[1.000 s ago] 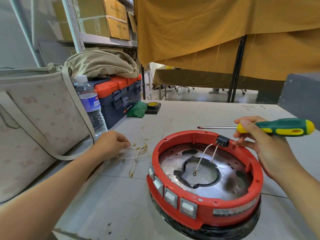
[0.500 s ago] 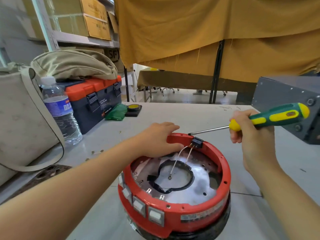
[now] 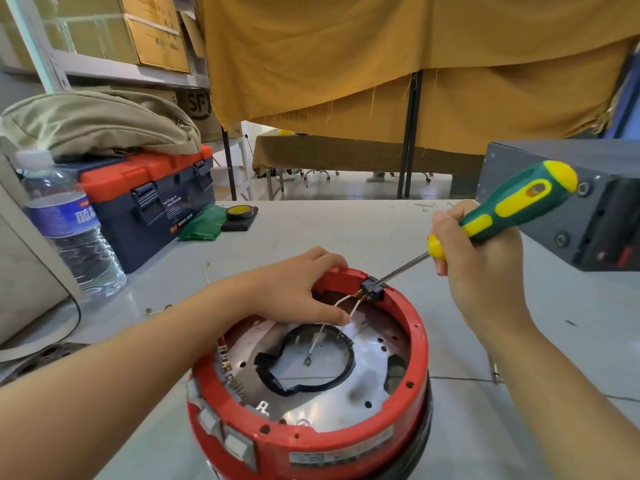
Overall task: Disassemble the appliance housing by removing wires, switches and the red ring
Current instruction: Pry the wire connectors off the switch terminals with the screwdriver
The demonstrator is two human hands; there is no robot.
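The round appliance housing stands in front of me with its red ring (image 3: 414, 344) on top and a shiny metal plate (image 3: 367, 362) inside. A small black switch (image 3: 372, 290) sits on the far rim, two white wires (image 3: 323, 332) trailing from it into the middle. My left hand (image 3: 298, 289) grips the far-left rim, fingers over the edge, thumb inside by the wires. My right hand (image 3: 481, 268) holds a green and yellow screwdriver (image 3: 502, 216), its tip touching the black switch. Several white switches (image 3: 239, 448) line the front-left wall.
A water bottle (image 3: 69, 230), a dark toolbox with an orange lid (image 3: 149, 199) and a beige bag stand at the left. A grey metal box (image 3: 568, 209) is at the right. Loose removed wires (image 3: 207, 271) lie left of the housing; yellow tape (image 3: 239, 211) lies further back.
My left hand left the loose wires on the table and took hold of the ring's far rim. The screwdriver tilted down and its tip reached the black switch.
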